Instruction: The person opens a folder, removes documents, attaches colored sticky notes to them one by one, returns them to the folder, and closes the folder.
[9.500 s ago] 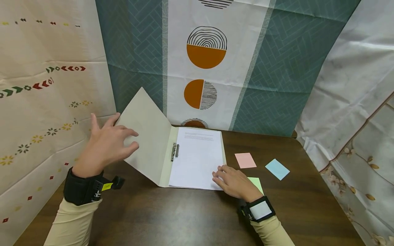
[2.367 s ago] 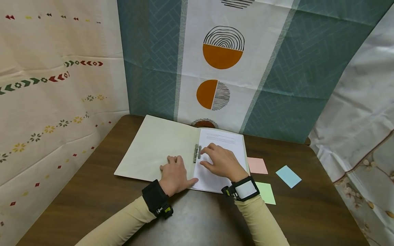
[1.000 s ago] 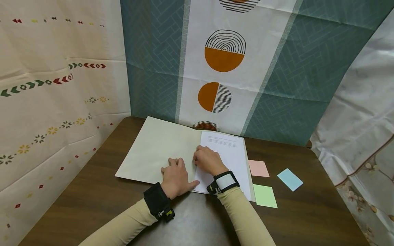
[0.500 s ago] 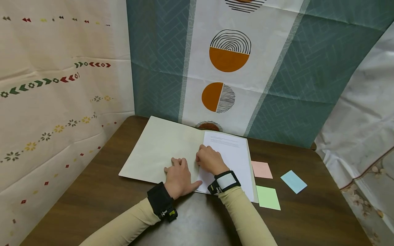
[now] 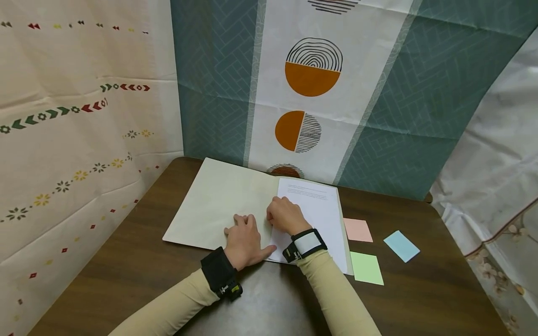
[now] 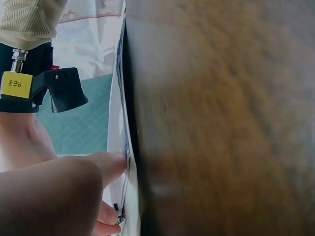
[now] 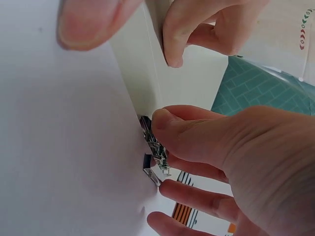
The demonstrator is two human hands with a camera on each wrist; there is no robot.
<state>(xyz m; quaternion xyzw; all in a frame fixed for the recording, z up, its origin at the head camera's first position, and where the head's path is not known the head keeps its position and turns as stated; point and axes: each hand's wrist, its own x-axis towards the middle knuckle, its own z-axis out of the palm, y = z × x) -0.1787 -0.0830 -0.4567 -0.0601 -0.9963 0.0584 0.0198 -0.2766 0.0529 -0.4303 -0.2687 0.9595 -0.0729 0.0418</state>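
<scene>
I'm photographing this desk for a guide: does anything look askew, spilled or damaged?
Only the blue slip stands out, mildly: it lies turned at an angle to the pink slip and green slip, and farther from the open folder. I see no spill or damage.

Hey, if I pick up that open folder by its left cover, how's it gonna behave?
The folder will likely feel fairly stiff, as its cover lies flat with straight edges. It should hinge at the crease near the metal clip. The white paper looks thin, so it may flop; whether the clip holds it, I can't tell.
</scene>
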